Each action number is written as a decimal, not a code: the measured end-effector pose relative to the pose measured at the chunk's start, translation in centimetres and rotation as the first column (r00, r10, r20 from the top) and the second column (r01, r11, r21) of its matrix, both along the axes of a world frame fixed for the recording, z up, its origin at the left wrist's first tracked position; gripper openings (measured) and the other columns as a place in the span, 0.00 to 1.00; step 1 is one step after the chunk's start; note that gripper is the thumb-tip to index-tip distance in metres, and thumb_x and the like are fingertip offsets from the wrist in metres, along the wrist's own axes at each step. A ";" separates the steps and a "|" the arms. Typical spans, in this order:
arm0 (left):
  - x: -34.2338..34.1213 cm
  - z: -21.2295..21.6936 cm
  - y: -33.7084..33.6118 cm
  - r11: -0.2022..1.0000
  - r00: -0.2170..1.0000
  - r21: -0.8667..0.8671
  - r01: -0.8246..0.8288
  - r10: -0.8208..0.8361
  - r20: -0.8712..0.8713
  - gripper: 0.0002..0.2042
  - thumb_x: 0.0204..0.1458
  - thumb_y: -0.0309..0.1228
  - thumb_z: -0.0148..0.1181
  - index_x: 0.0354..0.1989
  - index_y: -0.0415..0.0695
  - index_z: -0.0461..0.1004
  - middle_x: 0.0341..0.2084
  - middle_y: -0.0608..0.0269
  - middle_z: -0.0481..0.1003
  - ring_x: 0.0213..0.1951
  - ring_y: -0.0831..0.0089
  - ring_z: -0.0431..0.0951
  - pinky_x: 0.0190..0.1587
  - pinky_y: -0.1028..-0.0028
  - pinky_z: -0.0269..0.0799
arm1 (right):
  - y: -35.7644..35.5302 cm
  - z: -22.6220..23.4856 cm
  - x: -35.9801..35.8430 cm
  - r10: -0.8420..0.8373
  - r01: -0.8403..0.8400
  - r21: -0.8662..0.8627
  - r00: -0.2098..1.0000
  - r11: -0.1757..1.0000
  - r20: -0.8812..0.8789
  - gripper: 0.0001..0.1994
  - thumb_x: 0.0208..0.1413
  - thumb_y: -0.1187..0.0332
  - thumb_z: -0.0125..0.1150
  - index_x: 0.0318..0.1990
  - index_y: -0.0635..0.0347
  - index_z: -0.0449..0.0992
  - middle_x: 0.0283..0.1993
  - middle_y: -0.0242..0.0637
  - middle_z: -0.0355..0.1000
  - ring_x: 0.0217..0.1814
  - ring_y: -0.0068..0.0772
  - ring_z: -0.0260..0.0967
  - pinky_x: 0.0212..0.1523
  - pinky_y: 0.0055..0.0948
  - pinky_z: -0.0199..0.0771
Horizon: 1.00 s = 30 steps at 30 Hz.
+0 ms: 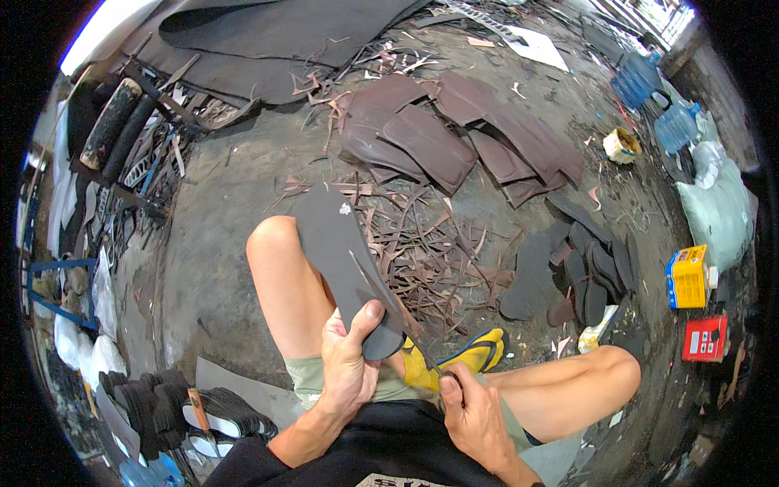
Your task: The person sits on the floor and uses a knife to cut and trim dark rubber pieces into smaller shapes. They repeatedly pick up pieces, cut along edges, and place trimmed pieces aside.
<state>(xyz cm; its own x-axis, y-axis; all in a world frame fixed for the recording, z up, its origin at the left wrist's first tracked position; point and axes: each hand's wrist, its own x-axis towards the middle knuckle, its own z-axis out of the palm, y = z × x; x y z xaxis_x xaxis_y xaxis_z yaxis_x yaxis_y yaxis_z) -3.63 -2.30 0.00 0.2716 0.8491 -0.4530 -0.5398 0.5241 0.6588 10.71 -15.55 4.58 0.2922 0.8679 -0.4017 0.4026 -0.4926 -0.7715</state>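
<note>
Just left of the frame's centre, our left hand (349, 355) holds a dark sole (333, 247) by its lower end, its long axis running toward the upper left. Lower right, our right hand (471, 406), apart from the sole, grips a thin tool (437, 368).

Dressed in a black short-sleeved cloth shirt (381, 442) with a pale printed patch (402, 481) at the bottom centre of the frame. Wearing pale green cloth shorts (307, 375) and, at lower centre, yellow footwear (469, 358) with dark V-shaped straps (490, 344).
</note>
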 end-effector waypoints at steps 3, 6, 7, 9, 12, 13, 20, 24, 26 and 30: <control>-0.6 -0.1 -1.0 0.998 0.999 0.042 0.041 -0.042 0.016 0.15 0.66 0.35 0.67 0.53 0.38 0.76 0.42 0.63 0.83 0.41 0.78 0.83 0.46 0.75 0.81 | 2.7 -1.5 0.3 0.040 -0.039 0.082 0.999 0.996 -0.010 0.22 0.78 0.51 0.46 0.47 0.63 0.74 0.26 0.55 0.71 0.31 0.63 0.74 0.34 0.49 0.70; -1.0 -0.3 -2.3 0.989 0.991 0.079 0.128 -0.125 -0.049 0.16 0.65 0.35 0.69 0.54 0.38 0.77 0.44 0.63 0.83 0.42 0.78 0.83 0.47 0.76 0.80 | 6.4 -3.7 0.8 0.043 -0.024 0.203 0.995 0.979 -0.086 0.22 0.77 0.50 0.48 0.49 0.62 0.75 0.27 0.50 0.71 0.28 0.55 0.73 0.33 0.45 0.70; -1.0 -0.4 -2.5 0.991 0.991 0.062 0.115 -0.110 -0.076 0.14 0.64 0.32 0.69 0.53 0.38 0.77 0.43 0.62 0.83 0.40 0.76 0.83 0.45 0.75 0.81 | 7.2 -4.2 1.1 0.017 0.012 0.160 0.983 0.987 -0.182 0.21 0.76 0.50 0.52 0.49 0.62 0.76 0.28 0.49 0.73 0.28 0.54 0.74 0.32 0.45 0.71; -0.7 -0.6 -2.5 0.995 0.993 0.051 0.091 -0.087 -0.081 0.11 0.62 0.26 0.70 0.50 0.38 0.77 0.40 0.60 0.83 0.38 0.73 0.84 0.41 0.74 0.83 | 7.5 -5.0 1.2 -0.033 0.107 0.160 0.910 0.981 -0.412 0.21 0.74 0.50 0.58 0.51 0.62 0.77 0.30 0.42 0.75 0.28 0.44 0.73 0.31 0.41 0.71; 0.5 -1.1 -1.5 0.942 0.908 0.144 0.303 -0.239 -0.345 0.13 0.73 0.36 0.57 0.50 0.36 0.78 0.38 0.63 0.82 0.36 0.76 0.82 0.43 0.75 0.79 | 5.4 -5.5 2.0 -0.101 0.201 0.053 0.682 0.978 -0.724 0.25 0.66 0.50 0.71 0.56 0.64 0.79 0.38 0.21 0.73 0.32 0.12 0.68 0.29 0.24 0.68; 1.1 -1.3 -1.0 0.906 0.839 0.121 0.406 -0.317 -0.441 0.16 0.75 0.39 0.53 0.50 0.36 0.78 0.37 0.64 0.81 0.36 0.77 0.81 0.43 0.76 0.78 | 4.6 -5.7 2.7 -0.191 0.326 0.065 0.691 0.943 -0.697 0.25 0.65 0.49 0.72 0.56 0.63 0.79 0.37 0.22 0.73 0.32 0.13 0.68 0.28 0.23 0.68; 4.4 -4.0 3.9 0.677 0.649 0.127 0.725 -0.608 -0.458 0.19 0.75 0.43 0.51 0.58 0.38 0.77 0.38 0.64 0.80 0.34 0.80 0.78 0.37 0.78 0.73 | -0.2 -8.5 11.1 -0.668 0.970 -0.074 0.101 0.230 -0.738 0.16 0.70 0.54 0.65 0.53 0.55 0.74 0.32 0.28 0.71 0.18 0.17 0.60 0.17 0.22 0.60; 8.0 -8.1 13.1 0.438 0.422 0.161 0.884 -0.602 -0.678 0.18 0.71 0.41 0.60 0.58 0.39 0.77 0.43 0.64 0.82 0.42 0.77 0.80 0.43 0.75 0.78 | -1.9 -10.7 11.9 -0.650 0.961 -0.236 -0.088 0.143 -0.755 0.18 0.72 0.53 0.63 0.57 0.55 0.73 0.39 0.33 0.72 0.20 0.17 0.61 0.20 0.24 0.64; 11.2 -11.6 19.9 0.578 0.469 -0.059 0.814 -0.714 -0.520 0.23 0.67 0.42 0.65 0.62 0.38 0.73 0.46 0.57 0.82 0.45 0.66 0.84 0.47 0.68 0.82 | -1.9 -11.5 11.2 -0.569 0.922 -0.264 -0.060 0.284 -0.820 0.16 0.73 0.55 0.61 0.57 0.56 0.74 0.37 0.32 0.73 0.20 0.18 0.62 0.22 0.26 0.66; 19.9 -21.2 31.1 0.824 0.634 -0.171 0.540 -0.532 -0.561 0.39 0.57 0.43 0.74 0.66 0.29 0.61 0.52 0.40 0.75 0.45 0.49 0.84 0.45 0.53 0.87 | -1.0 -11.7 9.7 -0.556 0.870 -0.215 0.080 0.444 -0.827 0.15 0.73 0.58 0.58 0.56 0.60 0.73 0.36 0.33 0.72 0.21 0.19 0.63 0.25 0.28 0.69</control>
